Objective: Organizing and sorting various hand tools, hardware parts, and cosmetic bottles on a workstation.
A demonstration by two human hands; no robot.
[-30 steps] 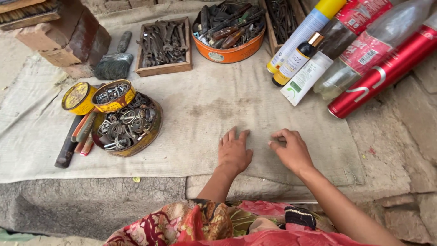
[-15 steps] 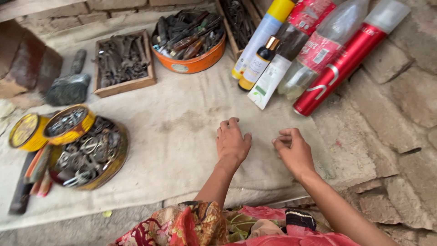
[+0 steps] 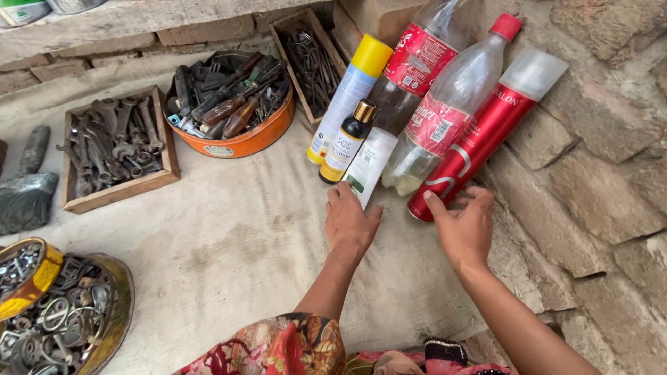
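Now both hands have moved up from the bare cloth (image 3: 229, 250) to the leaning bottles: left hand (image 3: 351, 223), fingers loose, touches the white tube (image 3: 369, 167); right hand (image 3: 464, 226), fingers spread, reaches the red spray can (image 3: 479, 135).

Orange round tin (image 3: 233, 142) stuffed with screwdrivers sits around 11 o'clock. Right beside it, toward 10 o'clock, there's a wooden tray (image 3: 114, 149) full of rusty wrenches. Another narrow wooden box (image 3: 309, 59) of metal bits leans at 12 o'clock. Dusty old brush (image 3: 24, 187) way over at 9 o'clock. Down at 8 o'clock, a yellow tin (image 3: 66, 316) heaped with rings and washers.
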